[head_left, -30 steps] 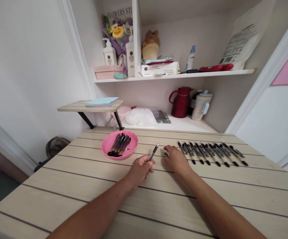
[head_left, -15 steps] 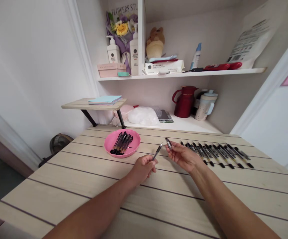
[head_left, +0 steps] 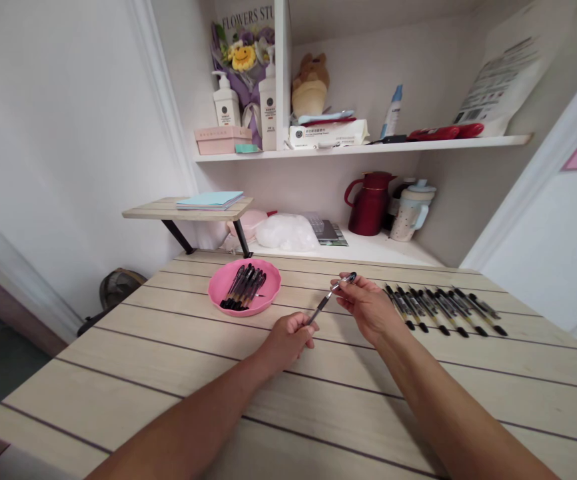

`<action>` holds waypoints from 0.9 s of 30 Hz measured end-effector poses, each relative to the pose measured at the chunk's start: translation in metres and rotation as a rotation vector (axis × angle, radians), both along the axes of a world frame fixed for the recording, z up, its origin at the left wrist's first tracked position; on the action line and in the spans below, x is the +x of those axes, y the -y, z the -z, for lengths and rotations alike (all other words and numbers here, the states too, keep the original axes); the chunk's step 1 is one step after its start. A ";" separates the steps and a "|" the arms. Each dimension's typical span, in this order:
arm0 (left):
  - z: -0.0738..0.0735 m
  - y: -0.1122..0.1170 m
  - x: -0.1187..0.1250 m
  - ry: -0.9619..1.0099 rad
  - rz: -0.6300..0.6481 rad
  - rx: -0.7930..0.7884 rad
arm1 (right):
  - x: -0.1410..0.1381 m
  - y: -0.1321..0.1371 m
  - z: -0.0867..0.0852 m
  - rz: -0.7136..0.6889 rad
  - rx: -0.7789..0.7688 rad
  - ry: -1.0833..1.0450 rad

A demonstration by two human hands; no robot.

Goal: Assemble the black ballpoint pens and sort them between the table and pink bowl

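- Gripping one pen (head_left: 318, 312) by its barrel, the left hand (head_left: 291, 333) is closed.
- Right hand (head_left: 366, 303) pinches one cap (head_left: 347, 280) at the pen's tip.
- Row of pens (head_left: 443, 310) lies right of it, roughly ten.
- Pink dish (head_left: 244, 289) of several pens sits left.

Left hand (head_left: 291, 333) is covering the pen's (head_left: 320, 309) lower barrel. Right hand (head_left: 366, 305) is hiding most of the cap (head_left: 347, 279) and the near end of the pen row (head_left: 443, 309). Both elbows are running off the bottom edge. Shelf labels are staying too small to read.
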State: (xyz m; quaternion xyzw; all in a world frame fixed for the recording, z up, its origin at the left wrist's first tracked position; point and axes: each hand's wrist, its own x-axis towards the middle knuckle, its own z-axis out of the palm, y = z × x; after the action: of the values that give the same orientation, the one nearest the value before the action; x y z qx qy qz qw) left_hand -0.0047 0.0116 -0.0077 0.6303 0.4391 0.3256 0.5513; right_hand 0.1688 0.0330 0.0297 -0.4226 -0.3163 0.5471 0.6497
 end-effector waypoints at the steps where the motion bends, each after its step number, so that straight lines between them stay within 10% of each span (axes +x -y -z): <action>1: 0.000 0.000 0.000 0.001 0.002 0.003 | -0.001 0.001 0.000 -0.008 0.000 0.017; 27: -0.003 0.001 0.000 0.019 -0.036 0.054 | -0.020 0.011 0.006 -0.230 -0.024 0.152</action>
State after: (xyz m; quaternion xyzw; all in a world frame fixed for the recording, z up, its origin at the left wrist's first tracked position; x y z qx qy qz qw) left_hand -0.0044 0.0105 -0.0051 0.6337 0.4363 0.3531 0.5323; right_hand 0.1488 0.0219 0.0236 -0.4315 -0.4043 0.5882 0.5517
